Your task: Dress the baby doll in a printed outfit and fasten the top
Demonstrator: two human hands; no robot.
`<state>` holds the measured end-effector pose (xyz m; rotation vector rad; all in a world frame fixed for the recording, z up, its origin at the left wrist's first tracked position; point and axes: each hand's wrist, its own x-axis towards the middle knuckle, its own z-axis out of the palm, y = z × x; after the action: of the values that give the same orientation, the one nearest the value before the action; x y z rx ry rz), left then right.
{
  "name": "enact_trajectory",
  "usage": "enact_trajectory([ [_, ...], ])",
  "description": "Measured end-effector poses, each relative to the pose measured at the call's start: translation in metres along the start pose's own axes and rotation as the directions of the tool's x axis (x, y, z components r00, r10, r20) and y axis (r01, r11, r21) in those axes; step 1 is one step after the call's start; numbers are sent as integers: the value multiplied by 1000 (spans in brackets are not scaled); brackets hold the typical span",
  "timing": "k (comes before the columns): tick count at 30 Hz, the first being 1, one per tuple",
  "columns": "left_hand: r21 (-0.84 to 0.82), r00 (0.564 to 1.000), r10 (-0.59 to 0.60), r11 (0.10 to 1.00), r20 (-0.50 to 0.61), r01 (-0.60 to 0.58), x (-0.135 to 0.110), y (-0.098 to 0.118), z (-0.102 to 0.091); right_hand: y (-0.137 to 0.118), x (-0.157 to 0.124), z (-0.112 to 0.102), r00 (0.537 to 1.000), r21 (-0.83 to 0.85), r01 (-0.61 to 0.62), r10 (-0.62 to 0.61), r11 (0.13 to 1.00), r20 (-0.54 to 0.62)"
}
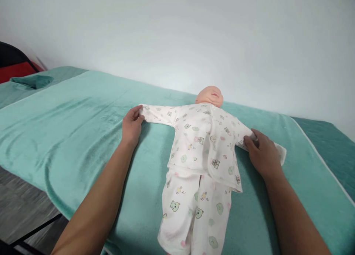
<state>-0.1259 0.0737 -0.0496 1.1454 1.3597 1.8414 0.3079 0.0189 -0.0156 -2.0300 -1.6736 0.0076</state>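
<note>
A baby doll (210, 95) lies on its back on a teal blanket (77, 129), dressed in a white printed top (203, 140) and matching trousers (194, 210). Both sleeves are spread out sideways. My left hand (132, 125) pinches the cuff of the sleeve on the left. My right hand (263, 154) lies on the sleeve on the right, fingers curled over the cloth near its cuff.
The blanket covers a table that runs along a white wall (194, 33). A darker teal cloth (33, 81) lies at the far left, with a red and black chair (13, 64) behind it. Grey floor (19, 207) shows below the table's left edge.
</note>
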Motion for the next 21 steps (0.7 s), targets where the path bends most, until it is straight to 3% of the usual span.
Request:
enact_trajectory([
  [21,66,998,-59,996,-6,59,1,3,2,0,0,0,1000,8,3,-3,1000,-8],
])
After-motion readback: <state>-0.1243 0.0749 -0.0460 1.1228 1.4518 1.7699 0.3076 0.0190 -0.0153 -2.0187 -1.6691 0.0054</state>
